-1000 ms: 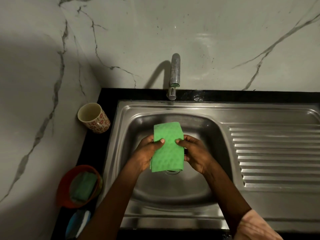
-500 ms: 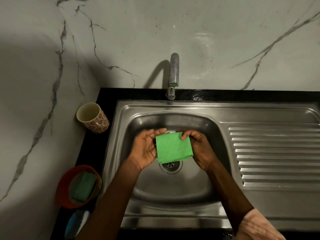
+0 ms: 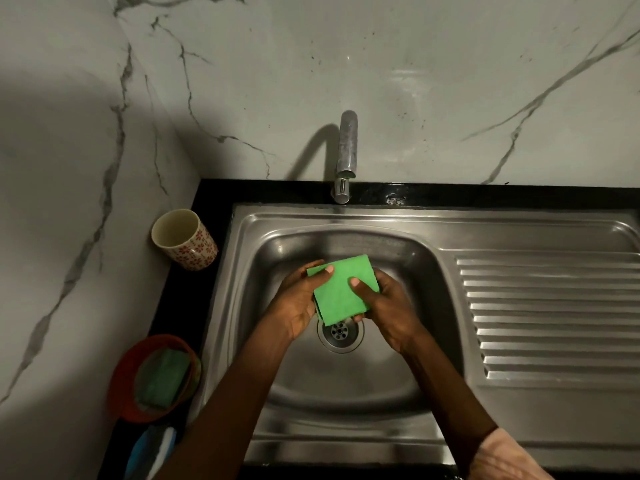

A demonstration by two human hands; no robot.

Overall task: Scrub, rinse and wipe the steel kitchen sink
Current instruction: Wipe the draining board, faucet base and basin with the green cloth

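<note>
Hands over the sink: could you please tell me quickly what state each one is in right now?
Left hand: holds the left side of the folded green cloth, thumb on top.
Right hand: holds the cloth's right side, thumb on top.

cloth point(image 3: 341, 289): bright green
sink point(image 3: 408, 223): grey steel
cup point(image 3: 185, 239): cream, red flowers
bowl point(image 3: 119, 382): orange-red
wall point(image 3: 415, 81): white, grey veins

Cloth point(image 3: 341, 289) above the drain point(image 3: 340, 332) in the sink point(image 3: 346, 393); cup point(image 3: 185, 239) left, tap point(image 3: 346, 150) behind, drainboard point(image 3: 554, 320) right
</note>
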